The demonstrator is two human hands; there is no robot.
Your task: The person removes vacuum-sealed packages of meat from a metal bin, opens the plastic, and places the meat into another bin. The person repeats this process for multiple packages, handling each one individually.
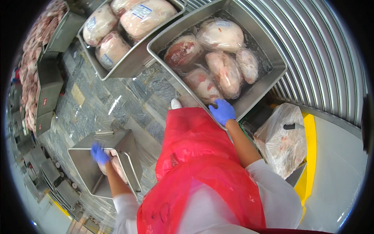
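My right hand [223, 112], in a blue glove, lies over the near rim of a large metal tub [254, 111], its fingers curled inside. Several plastic-wrapped cuts of meat [223, 73] sit in that tub in dark liquid; the nearest wrapped cut [203, 84] is close to my fingertips. On the left, my left hand [99, 153], also blue-gloved, is over a smaller metal bin [83, 167]. Motion blurs its fingers, and I cannot make out anything in them. Pale pieces of meat [118, 168] show inside the bin, partly hidden by my forearm.
Another metal tub [128, 62] with large wrapped cuts stands at the far left of the first. Bins heaped with meat [33, 82] line the left side. Ribbed metal wall [311, 50] rises at right, near a plastic-covered bundle [283, 140] and a yellow edge [310, 152].
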